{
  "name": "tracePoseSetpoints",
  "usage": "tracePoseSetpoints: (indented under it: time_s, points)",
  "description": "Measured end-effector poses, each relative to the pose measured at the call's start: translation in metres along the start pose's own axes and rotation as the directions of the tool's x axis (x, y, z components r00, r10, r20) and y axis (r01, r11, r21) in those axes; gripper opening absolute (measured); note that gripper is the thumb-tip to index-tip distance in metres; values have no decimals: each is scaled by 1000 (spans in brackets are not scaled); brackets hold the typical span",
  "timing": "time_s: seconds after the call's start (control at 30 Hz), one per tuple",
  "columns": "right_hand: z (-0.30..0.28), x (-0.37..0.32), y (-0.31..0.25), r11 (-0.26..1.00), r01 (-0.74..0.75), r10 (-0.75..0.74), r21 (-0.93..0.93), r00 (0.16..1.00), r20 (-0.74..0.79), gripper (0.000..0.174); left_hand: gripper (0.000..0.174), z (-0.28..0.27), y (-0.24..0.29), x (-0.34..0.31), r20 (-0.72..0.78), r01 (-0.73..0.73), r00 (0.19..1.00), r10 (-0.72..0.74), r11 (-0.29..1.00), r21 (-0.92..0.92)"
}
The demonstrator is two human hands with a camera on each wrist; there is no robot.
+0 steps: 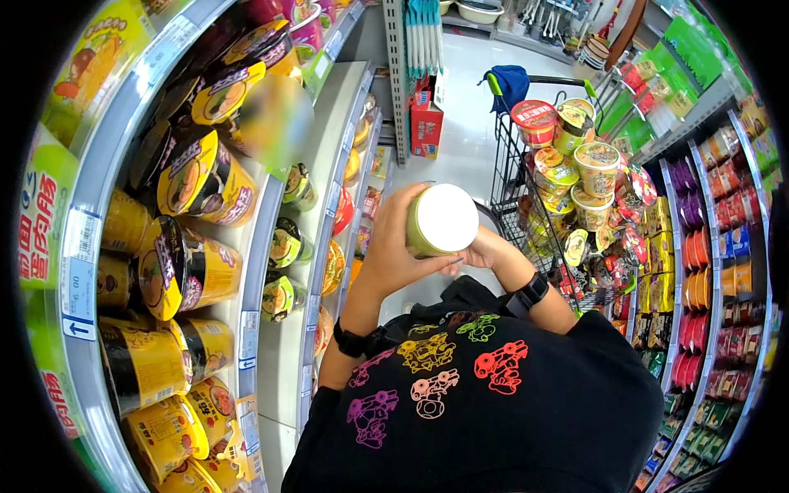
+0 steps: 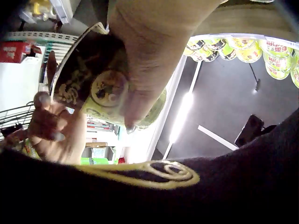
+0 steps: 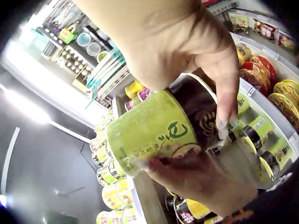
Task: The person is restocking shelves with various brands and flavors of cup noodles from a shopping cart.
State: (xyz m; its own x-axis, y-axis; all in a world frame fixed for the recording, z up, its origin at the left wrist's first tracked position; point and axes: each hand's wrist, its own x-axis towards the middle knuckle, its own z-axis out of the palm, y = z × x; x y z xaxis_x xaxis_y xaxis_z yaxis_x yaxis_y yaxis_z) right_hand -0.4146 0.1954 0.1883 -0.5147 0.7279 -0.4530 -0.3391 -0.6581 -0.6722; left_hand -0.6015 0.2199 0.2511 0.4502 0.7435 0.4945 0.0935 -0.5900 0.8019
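A green and black instant noodle cup is held in front of the chest, its white round end facing up toward the head camera. My left hand grips its side; in the left wrist view the left thumb lies across the green wall. The right hand holds the cup from the other side, low down. In the right wrist view, right-hand fingers bend over the dark end of the noodle cup, and the left hand clasps the green wall opposite.
At left, shelves hold yellow-and-black noodle cups, with more green cups lower down. A shopping cart piled with noodle cups stands ahead to the right. Packaged goods line the right-hand shelves. A red box sits at the aisle end.
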Motion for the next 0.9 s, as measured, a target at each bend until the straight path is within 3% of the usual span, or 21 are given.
tracePoseSetpoints:
  time_s: [0.07,0.17,0.27,0.3,0.33,0.37,0.4,0.47,0.5,0.53,0.6,0.63,0.7,0.73,0.77,0.8,0.87,0.9]
  points:
    - [-18,12,4,978,-186,170,90,972,160,68,86,-5,-5,-3,20,54,998,-54,998,-12]
    - [-34,35,7,937,-302,215,176,895,392,72,87,-14,-15,-4,34,72,997,-75,994,81]
    - [-35,56,-8,952,-182,101,246,946,309,71,89,-24,-31,-1,78,26,996,-51,958,287]
    - [-32,71,-15,968,-155,150,196,988,39,65,91,-28,-37,-1,115,22,991,-70,928,372]
    - [-34,83,-23,973,-120,120,195,993,16,62,92,-33,-44,1,151,16,984,-95,891,454]
    - [-37,96,-32,977,-85,88,194,996,-7,60,106,-41,-52,5,260,19,953,-155,888,460]
    - [-40,108,-42,980,-50,56,191,998,-27,58,111,-44,-65,5,276,77,942,-189,925,372]
    - [-62,134,-55,995,-100,96,-19,981,-167,56,121,-51,-99,5,309,188,920,-242,963,193]
    - [-62,143,-65,985,-95,66,-144,979,-195,56,123,-59,-110,8,382,250,867,-322,942,225]
    - [-62,153,-75,960,-87,28,-267,976,-218,55,120,-63,-118,12,339,329,860,-381,922,203]
    - [-58,178,-90,956,35,-83,-291,985,-152,51,115,-67,-135,26,261,466,831,-491,871,152]
    - [-56,192,-99,932,56,-110,-359,985,-131,50,107,-67,-146,33,200,536,792,-576,814,224]
    - [-48,219,-117,870,101,-165,-483,982,-92,46,99,-68,-155,51,79,625,769,-634,772,111]
    - [-43,231,-129,828,124,-193,-547,979,-71,45,97,-69,-163,58,28,636,770,-637,770,56]
    - [-37,238,-138,791,208,-280,-575,959,-39,44,94,-69,-173,65,-58,561,828,-558,821,105]
    - [-33,248,-146,694,283,-363,-662,932,18,44,95,-69,-185,68,-105,567,823,-558,818,97]
    - [-37,279,-146,656,454,-461,-602,873,156,43,96,-69,-213,71,-200,579,806,-557,812,74]
    - [-25,276,-160,697,410,-400,-588,903,156,45,93,-65,-226,70,-278,566,791,-544,824,-2]
